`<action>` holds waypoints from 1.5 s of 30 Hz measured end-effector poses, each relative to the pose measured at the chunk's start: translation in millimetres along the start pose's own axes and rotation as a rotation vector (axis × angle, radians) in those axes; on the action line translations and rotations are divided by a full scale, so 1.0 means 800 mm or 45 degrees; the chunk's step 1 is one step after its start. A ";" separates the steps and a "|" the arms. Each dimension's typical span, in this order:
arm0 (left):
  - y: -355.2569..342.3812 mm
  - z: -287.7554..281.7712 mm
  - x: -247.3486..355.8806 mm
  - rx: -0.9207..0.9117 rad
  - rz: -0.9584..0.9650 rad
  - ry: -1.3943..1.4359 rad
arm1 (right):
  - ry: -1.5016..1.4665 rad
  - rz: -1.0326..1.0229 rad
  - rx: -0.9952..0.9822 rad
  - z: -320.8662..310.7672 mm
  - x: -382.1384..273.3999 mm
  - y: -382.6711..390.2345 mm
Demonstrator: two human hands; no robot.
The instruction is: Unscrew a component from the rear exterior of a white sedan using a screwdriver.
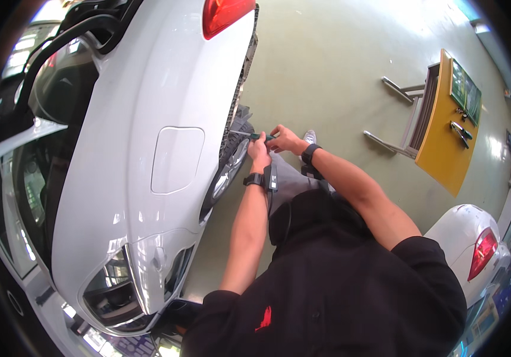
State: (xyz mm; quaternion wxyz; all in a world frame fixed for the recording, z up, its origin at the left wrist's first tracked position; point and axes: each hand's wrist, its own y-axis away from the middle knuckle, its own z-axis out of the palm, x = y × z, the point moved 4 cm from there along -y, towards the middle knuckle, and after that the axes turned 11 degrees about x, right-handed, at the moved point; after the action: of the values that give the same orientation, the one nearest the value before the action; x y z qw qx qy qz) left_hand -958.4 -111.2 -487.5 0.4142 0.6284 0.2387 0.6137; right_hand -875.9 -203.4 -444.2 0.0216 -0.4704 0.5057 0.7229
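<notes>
I hold a screwdriver (259, 137) with a dark green handle between my two hands. Its thin metal shaft points left, toward the edge of the wheel arch on a white car (130, 101). My left hand (259, 153) is closed round the front part of the handle, near the shaft. At the handle's back end, the fingers of my right hand (286, 140) are pinched on it. Just below and left of my hands is the car's wheel (230, 169). Dark ragged parts (241, 74) show along the body's edge above it. Where the tip touches is too small to tell.
A yellow-topped table (436, 146) with metal legs stands to the right. On it lie pliers (461, 133) and a green framed panel (465, 89). Another white car (460, 238) with a red tail light is at the lower right. A red tail light (225, 15) tops the near car.
</notes>
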 end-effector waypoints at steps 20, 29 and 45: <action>-0.002 -0.033 -0.012 -0.237 -0.040 -0.022 | -0.093 0.403 -0.332 0.014 0.031 0.017; -0.014 -0.041 -0.009 -0.241 -0.058 -0.209 | -0.054 0.238 -0.204 0.015 0.025 0.018; -0.006 -0.034 0.009 -0.150 -0.008 -0.204 | 0.043 0.114 -0.335 0.011 0.031 0.002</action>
State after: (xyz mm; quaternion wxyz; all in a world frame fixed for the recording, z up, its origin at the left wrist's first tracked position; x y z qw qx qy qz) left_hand -982.6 -96.8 -490.0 0.4702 0.6492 0.1702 0.5731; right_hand -896.5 -209.1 -460.1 -0.0810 -0.4581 0.4272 0.7753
